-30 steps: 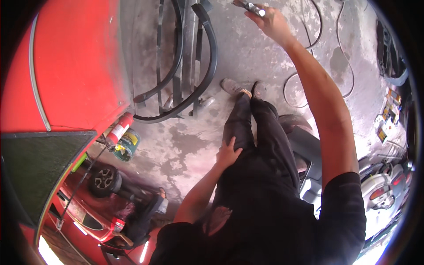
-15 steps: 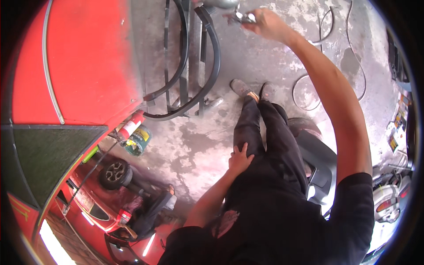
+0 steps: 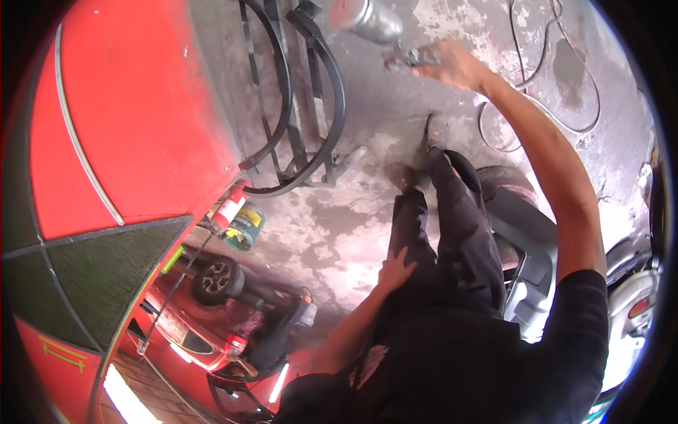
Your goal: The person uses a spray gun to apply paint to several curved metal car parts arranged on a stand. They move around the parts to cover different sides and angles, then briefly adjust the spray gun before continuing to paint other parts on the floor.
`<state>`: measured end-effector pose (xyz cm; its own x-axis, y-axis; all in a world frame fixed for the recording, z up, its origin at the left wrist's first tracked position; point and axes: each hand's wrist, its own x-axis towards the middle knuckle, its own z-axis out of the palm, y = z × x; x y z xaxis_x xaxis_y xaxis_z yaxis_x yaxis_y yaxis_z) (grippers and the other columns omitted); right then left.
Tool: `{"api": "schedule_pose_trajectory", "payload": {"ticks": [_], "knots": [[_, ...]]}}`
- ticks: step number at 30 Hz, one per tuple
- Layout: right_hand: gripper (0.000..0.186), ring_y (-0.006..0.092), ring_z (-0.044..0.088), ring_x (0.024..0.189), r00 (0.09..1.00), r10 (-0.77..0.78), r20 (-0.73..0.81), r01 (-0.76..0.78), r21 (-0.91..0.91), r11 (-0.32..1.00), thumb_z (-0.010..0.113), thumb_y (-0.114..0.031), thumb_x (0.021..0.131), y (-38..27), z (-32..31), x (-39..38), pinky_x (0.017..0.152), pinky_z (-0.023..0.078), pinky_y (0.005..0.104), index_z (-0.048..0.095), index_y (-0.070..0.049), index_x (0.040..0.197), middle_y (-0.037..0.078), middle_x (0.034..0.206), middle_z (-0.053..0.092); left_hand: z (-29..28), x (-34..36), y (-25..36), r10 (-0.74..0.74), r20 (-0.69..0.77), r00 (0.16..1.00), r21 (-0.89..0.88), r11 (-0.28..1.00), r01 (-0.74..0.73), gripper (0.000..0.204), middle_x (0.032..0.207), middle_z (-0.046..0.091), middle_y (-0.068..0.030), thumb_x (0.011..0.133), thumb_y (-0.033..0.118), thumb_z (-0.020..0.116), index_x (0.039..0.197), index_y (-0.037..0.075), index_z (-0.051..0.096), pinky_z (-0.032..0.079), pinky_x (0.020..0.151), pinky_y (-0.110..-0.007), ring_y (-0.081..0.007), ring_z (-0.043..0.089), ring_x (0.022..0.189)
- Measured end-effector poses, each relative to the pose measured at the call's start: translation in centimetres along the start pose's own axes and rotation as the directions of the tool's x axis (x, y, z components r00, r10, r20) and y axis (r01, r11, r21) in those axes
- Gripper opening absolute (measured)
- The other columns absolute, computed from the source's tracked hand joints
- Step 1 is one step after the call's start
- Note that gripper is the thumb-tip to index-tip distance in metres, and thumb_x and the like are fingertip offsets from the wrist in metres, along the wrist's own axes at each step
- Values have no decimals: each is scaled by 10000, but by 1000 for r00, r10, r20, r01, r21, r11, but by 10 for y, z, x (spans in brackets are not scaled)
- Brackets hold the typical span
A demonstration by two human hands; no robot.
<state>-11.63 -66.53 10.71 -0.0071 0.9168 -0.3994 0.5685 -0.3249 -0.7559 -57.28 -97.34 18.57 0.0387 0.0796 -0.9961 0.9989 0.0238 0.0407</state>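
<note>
Right hand (image 3: pixel 455 65) nearer, tight round spray gun (image 3: pixel 404 59)

The right arm (image 3: pixel 554 155) is extended toward eleven o'clock, the right hand (image 3: pixel 455 65) curled; the left forearm (image 3: pixel 357 324) is angled toward one, the left hand (image 3: pixel 395 271) placed over the thigh (image 3: pixel 426 280), fingers (image 3: pixel 401 256) spread

Spray gun (image 3: pixel 409 59) is showing shiny bare metal, and its cup (image 3: pixel 371 21) is looking like duller silvery metal. Concrete floor (image 3: pixel 318 230) is looking rough and patchy, black trousers (image 3: pixel 462 247) are reading as matt cloth, red panel (image 3: pixel 141 106) is looking pretty smooth.
</note>
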Motion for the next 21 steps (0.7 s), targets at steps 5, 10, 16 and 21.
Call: {"api": "schedule_pose_trajectory", "payload": {"ticks": [5,10,16,21], "knots": [[403,405,722,899,987,-113,-114,104,-79,991,749,-291,928,34,10,25,832,553,457,722,-15,1221,259,1014,741,11,2,-24,-24,82,996,-2,1000,25,779,1591,335,-308,933,566,654,1590,235,397,488,1061,-594,-555,500,1328],[332,446,710,868,893,-113,-436,120,-12,993,719,-304,929,22,-8,96,772,549,499,725,-42,1132,265,932,727,-2,-7,-29,-51,153,987,27,999,48,798,1605,307,-318,924,568,667,1594,234,392,461,1102,-583,-562,455,1369],[275,471,692,840,792,-145,-594,197,22,980,702,-295,931,4,11,64,739,531,534,723,-47,1049,274,886,715,2,5,-69,-19,166,986,62,998,8,846,1622,248,-349,902,577,688,1605,230,370,425,1134,-594,-577,404,1404],[306,420,695,773,935,-39,-353,81,106,991,746,-286,912,-7,88,-50,734,552,476,741,-64,1122,218,803,714,-14,19,-87,62,64,996,202,977,-74,855,1636,230,-332,884,570,707,1603,258,367,427,1132,-593,-573,377,1423]]}}
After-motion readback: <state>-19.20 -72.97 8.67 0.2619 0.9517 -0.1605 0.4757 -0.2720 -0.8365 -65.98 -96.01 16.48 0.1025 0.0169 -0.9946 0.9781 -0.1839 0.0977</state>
